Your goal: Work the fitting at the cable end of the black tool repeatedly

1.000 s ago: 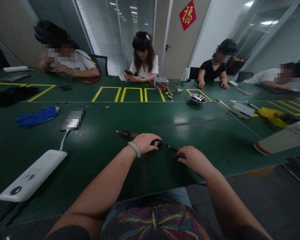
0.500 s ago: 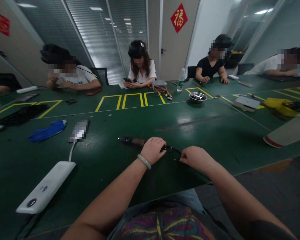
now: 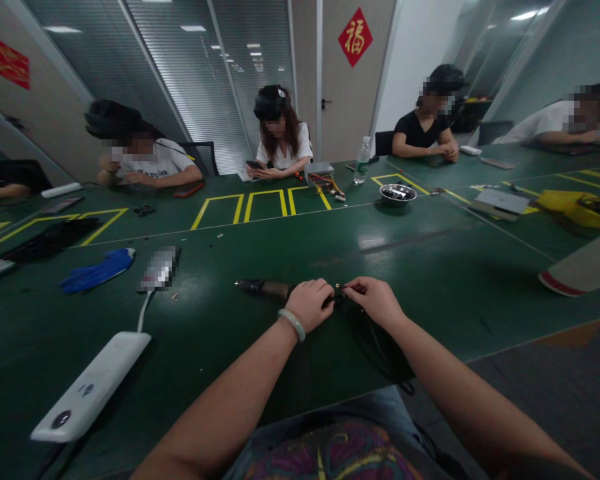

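An electric screwdriver (image 3: 267, 287), dark with a metal tip pointing left, lies on the green table. My left hand (image 3: 310, 303), with a pale bangle at the wrist, is closed around its rear end. Close to that end, my right hand (image 3: 373, 298) pinches a black cord near a small metallic piece; the fingers hide part of it, and I cannot tell whether it is joined to the tool. From there the black cord (image 3: 383, 340) curves down towards the table's near edge.
Left of me are a white power bank (image 3: 93, 390), cabled to a phone (image 3: 160, 268), and a blue glove (image 3: 99, 270). Farther back stand a metal bowl (image 3: 397, 194), a water bottle (image 3: 362, 162) and a power supply box (image 3: 319, 171). Several people sit opposite.
My right hand has moved left and slightly up, bringing its fingers next to the screwdriver's rear end. My left hand keeps its grip. Opposite, the person in black has brought both hands together.
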Motion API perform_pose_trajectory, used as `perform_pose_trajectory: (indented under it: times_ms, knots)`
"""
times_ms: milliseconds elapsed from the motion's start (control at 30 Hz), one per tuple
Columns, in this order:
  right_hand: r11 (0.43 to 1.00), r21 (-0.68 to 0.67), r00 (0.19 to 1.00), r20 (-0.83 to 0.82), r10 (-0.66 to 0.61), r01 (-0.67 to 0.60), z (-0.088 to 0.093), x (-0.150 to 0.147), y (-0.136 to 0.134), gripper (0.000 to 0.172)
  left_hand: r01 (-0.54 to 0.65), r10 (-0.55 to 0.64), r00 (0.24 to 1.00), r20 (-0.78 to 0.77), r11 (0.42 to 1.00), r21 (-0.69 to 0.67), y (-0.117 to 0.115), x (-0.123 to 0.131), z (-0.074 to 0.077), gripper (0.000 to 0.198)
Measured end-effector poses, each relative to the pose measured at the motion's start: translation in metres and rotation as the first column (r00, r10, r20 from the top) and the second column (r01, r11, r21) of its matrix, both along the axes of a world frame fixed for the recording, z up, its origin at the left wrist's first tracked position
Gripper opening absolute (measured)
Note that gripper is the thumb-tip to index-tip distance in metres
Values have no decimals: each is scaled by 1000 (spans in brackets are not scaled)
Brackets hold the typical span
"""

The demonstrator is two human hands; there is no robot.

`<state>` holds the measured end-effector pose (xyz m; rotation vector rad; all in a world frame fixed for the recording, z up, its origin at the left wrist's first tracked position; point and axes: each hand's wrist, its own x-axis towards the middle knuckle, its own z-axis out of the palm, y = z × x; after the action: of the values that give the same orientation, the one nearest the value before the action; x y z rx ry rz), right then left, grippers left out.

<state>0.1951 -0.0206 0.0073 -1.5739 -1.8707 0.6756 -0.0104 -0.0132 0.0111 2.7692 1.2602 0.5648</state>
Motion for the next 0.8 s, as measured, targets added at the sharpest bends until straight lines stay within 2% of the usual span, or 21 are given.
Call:
perform_pose_trajectory:
  times_ms: [167,467,800]
  knots:
    - [993,109,996,87,30,-39,-11,1,-7,19,15,-14,998,54,1000,-24,0,-2,-2,8]
    - [978,136,984,108,142,-156,-5,2,-10,13,41,-39,996,78,999,-28,3,-4,-5,9]
    - [977,145,980,150,131,-153,-4,2,-10,12,42,-38,996,83,998,-45,3,-5,-3,10]
